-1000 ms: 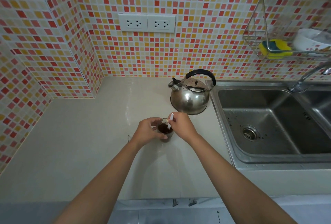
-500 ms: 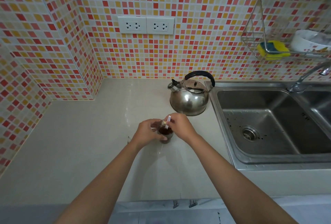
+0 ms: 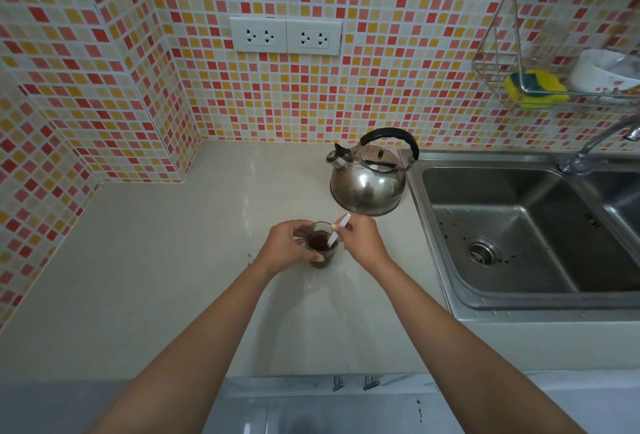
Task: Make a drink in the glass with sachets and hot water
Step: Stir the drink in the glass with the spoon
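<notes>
1. The glass (image 3: pixel 320 247) stands on the counter (image 3: pixel 156 260), about halfway between the corner of the tiled walls and the edge by the sink, and closer to the front edge than the back. It holds a dark brown drink

2. The left hand (image 3: pixel 285 247) is wrapped around the glass from its left side and keeps it steady, just as it did a moment ago

3. The right hand (image 3: pixel 362 243) pinches a thin white stick (image 3: pixel 337 232), which looks like a rolled or folded sachet. Its low end dips into the drink and its top end leans back toward the kettle

4. Here is what changed: a second ago the stick stood more upright, then it sank lower behind the fingers, and now it tilts up and to the right again. So the stick is going round and round. I think the person is stirring

5. That means the powder and the hot water seem to be in already. The drink looks nearly done, with only the mixing left

6. The shiny kettle (image 3: pixel 367 177) sits just behind the glass, close to the sink (image 3: pixel 519 225), and is not touching either hand

7. On the wall above the sink hangs a wire rack (image 3: pixel 495 73) with a yellow sponge (image 3: pixel 535 88) in it

8. A quick stir could splash hot drink on the fingers, so slow is best
</notes>
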### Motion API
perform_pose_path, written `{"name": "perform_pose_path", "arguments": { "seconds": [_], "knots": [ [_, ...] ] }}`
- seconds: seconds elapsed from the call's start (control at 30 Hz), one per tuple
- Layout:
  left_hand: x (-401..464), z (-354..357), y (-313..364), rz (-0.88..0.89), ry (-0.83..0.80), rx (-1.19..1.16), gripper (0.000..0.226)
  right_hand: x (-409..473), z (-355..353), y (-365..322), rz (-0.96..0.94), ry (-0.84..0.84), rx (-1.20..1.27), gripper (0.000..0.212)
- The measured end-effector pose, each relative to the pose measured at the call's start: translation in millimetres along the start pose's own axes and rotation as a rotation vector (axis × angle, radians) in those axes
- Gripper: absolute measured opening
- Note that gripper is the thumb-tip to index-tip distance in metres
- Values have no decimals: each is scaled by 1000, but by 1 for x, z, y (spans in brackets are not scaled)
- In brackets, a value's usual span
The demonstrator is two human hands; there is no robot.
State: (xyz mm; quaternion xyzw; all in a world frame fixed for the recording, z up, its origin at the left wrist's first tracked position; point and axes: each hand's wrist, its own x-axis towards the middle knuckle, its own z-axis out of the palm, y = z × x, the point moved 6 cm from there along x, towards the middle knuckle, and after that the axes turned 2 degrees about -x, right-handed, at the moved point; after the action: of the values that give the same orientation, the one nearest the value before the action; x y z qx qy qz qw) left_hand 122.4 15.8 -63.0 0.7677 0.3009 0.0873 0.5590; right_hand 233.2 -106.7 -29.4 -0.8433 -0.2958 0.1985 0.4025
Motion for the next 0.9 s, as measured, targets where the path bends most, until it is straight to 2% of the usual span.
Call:
{"name": "perform_pose_path", "arguments": {
  "seconds": [0.07,0.13,0.2,0.33,0.47,0.6,0.7,0.9],
  "knots": [
    [0,0,0,-2,2,-1,73,-1,1,7,88,54,84,32],
    [0,1,0,-3,-5,1,71,-1,-3,14,180,112,209,18],
    [0,0,-1,-10,-5,-3,72,0,-9,17,242,157,318,14],
    [0,0,-1,-12,1,-12,75,3,-26,13,220,207,391,13],
    [0,0,0,-13,0,-14,76,1,-29,2,78,184,306,9],
    [-1,-1,2,0,-12,-3,73,-7,0,-14,-122,-38,60,10],
    [-2,-1,4,8,-17,15,75,-7,7,-19,-222,-105,-87,17],
    [-3,-1,3,7,-8,14,73,-3,10,-16,-123,-129,-96,13]
  ]
}}
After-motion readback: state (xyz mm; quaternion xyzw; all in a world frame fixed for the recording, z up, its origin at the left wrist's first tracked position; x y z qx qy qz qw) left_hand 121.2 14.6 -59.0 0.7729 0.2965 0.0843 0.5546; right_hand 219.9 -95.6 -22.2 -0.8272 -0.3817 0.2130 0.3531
